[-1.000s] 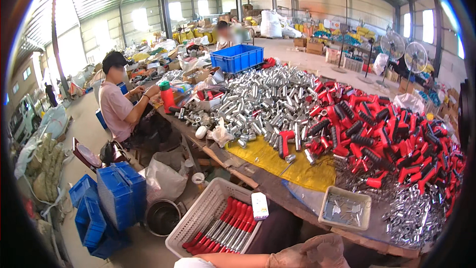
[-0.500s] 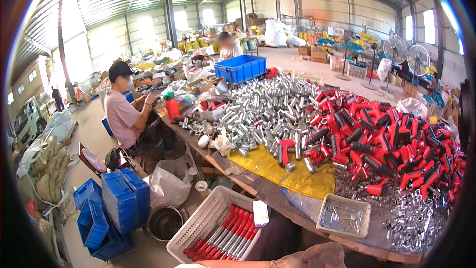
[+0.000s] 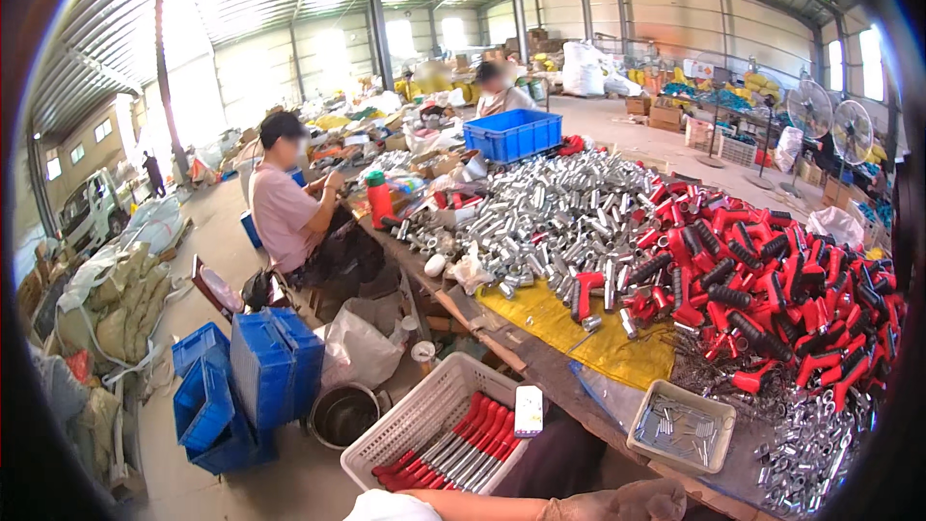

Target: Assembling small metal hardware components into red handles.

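Observation:
My left hand, in a brownish-grey work glove, is at the lower edge, its bare forearm reaching in from the left under a white sleeve. Part of the hand is cut off, and whether its fingers grip anything does not show. A pale perforated crate just beyond the forearm holds a row of tools with red handles and silver shafts. A small white box rests at the crate's right corner. Right of the hand, a shallow beige tray contains small metal pins. My right hand is out of view.
The worktable bears heaps of silver metal sleeves and red-and-black handles, over a yellow sheet. Blue crates and a metal pot stand on the floor at left. A seated co-worker works beyond them.
The view has turned left, so the whole scene sits farther right in the picture. My gloved hand has shifted slightly right, and more of the white sleeve shows.

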A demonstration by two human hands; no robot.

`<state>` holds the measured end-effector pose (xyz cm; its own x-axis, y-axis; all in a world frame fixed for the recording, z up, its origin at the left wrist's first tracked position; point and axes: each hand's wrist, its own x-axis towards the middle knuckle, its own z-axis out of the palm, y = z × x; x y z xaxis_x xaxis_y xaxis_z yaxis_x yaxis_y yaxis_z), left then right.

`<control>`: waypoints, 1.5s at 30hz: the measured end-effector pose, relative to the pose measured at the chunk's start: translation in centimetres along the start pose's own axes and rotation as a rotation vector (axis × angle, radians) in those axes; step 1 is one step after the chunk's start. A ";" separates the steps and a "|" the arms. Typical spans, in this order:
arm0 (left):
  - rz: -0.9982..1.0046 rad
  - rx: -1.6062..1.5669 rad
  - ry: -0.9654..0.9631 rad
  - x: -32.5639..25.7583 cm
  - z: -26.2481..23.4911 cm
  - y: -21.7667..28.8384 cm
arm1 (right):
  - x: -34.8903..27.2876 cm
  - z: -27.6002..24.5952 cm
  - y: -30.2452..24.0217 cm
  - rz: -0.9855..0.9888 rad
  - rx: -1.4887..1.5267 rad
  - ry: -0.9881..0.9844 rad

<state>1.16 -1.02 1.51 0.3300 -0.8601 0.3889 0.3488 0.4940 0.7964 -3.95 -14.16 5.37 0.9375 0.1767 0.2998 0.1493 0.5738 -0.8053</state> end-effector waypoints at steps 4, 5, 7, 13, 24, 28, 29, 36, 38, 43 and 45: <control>-0.242 -0.504 0.037 1.2 0.0 -0.3 | -1.4 -1.4 1.2 -0.050 -0.188 0.171; -0.304 -0.614 0.033 1.4 0.4 0.1 | -1.4 -1.3 1.3 -0.038 -0.177 0.165; -0.252 -0.076 0.020 1.7 0.3 0.6 | -1.1 -1.3 1.4 -0.026 -0.152 0.131; -0.273 0.471 0.032 2.0 1.5 3.2 | -1.1 -1.1 0.8 -0.021 -0.109 0.087; -0.429 -0.984 0.051 1.2 -0.8 -0.9 | -1.9 -0.5 1.0 0.084 0.008 -0.031; -0.119 -0.215 -0.042 0.3 0.2 1.6 | -1.3 -0.8 1.3 0.070 0.025 0.027; -0.105 -0.176 -0.034 0.3 0.2 1.3 | -1.0 -0.8 1.4 0.054 0.024 0.062; -0.371 0.288 0.780 -1.8 -2.5 5.0 | -1.7 -1.4 0.6 0.219 -0.468 0.081; -0.074 0.094 0.933 -1.9 -3.0 5.6 | -3.8 -2.5 -0.1 0.132 -0.726 -0.005; -0.001 -0.762 1.166 0.1 -3.5 2.3 | -6.7 -5.3 -1.7 0.343 -1.515 -0.172; -0.209 -0.836 1.251 0.4 -3.3 -0.2 | -8.6 -5.1 -3.7 0.610 -1.261 0.000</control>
<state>4.14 -1.01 -0.04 0.5723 -0.4759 -0.6679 0.7223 0.6781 0.1358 -10.96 -21.89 3.15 0.9563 0.1348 -0.2595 -0.0981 -0.6881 -0.7189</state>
